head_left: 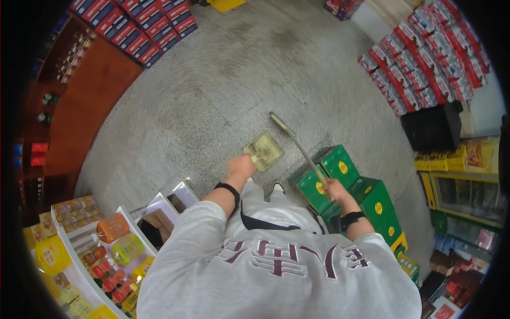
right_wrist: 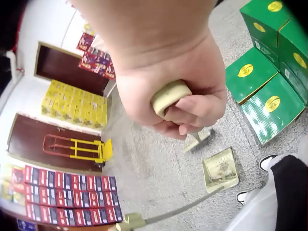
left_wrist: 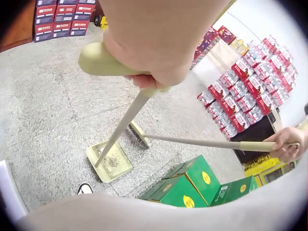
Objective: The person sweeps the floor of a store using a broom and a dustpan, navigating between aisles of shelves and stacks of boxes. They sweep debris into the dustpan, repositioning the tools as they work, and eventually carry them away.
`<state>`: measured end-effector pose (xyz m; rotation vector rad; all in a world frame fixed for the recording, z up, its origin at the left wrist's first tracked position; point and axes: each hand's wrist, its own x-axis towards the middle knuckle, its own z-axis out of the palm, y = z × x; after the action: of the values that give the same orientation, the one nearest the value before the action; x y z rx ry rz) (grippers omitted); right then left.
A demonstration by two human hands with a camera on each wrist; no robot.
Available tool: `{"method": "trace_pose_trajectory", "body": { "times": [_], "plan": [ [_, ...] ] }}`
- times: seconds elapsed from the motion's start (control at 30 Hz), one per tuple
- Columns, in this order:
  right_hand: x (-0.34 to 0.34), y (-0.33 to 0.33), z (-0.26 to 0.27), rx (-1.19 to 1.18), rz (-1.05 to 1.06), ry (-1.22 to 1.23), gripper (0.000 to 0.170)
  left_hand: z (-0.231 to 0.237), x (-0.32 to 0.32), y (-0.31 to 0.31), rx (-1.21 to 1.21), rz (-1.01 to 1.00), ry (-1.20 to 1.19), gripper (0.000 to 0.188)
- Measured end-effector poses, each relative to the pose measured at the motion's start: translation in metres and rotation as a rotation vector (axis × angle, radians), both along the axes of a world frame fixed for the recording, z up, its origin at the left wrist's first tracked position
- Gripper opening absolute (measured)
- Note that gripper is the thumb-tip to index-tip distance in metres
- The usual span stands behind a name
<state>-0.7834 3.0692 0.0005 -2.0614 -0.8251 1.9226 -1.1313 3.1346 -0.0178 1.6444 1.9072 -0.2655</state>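
My left hand point(head_left: 241, 166) grips the dustpan point(head_left: 269, 151), right hand point(head_left: 334, 190) the broom point(head_left: 304, 152), at its one o'clock; sweeping, I'd judge, next stroke needs aiming panward.

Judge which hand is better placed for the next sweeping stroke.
The right hand, I would say. It grips the broom handle, and the broom head is near the dustpan. The left hand grips the pan handle, so it looks better suited to steadying the dustpan, which holds some debris.
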Motion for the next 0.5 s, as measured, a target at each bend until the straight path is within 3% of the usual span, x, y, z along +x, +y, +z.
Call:
{"method": "trace_pose_trajectory", "body": {
  "times": [0.07, 0.13, 0.2, 0.27, 0.33, 0.4, 0.43, 0.5],
  "plan": [
    [-0.021, -0.001, -0.020, 0.094, 0.245, -0.169, 0.037, -0.014, -0.005, -0.004, 0.006, 0.020, -0.022, 0.024],
    [-0.035, -0.006, -0.057, 0.123, 0.338, -0.252, 0.037, -0.021, -0.009, -0.005, 0.014, 0.037, -0.045, 0.024],
    [-0.049, -0.004, -0.062, 0.153, 0.432, -0.333, 0.037, -0.022, -0.016, -0.005, -0.018, 0.027, -0.080, 0.026],
    [-0.068, -0.002, -0.031, -0.081, 0.138, -0.111, 0.015, -0.018, -0.023, -0.010, -0.015, 0.048, -0.085, 0.024],
    [-0.071, 0.003, -0.002, -0.119, 0.118, -0.040, 0.015, -0.020, -0.033, -0.020, -0.020, 0.072, -0.094, 0.024],
    [-0.065, 0.012, 0.020, -0.207, -0.092, 0.194, 0.020, -0.026, -0.042, -0.029, 0.007, 0.103, -0.133, 0.025],
    [-0.063, 0.020, 0.033, -0.207, -0.063, 0.185, 0.020, -0.024, -0.049, -0.031, 0.011, 0.133, -0.140, 0.025],
    [-0.065, 0.030, 0.059, -0.261, -0.218, 0.398, 0.013, -0.019, -0.063, -0.037, 0.041, 0.166, -0.232, 0.025]
  ]
}}
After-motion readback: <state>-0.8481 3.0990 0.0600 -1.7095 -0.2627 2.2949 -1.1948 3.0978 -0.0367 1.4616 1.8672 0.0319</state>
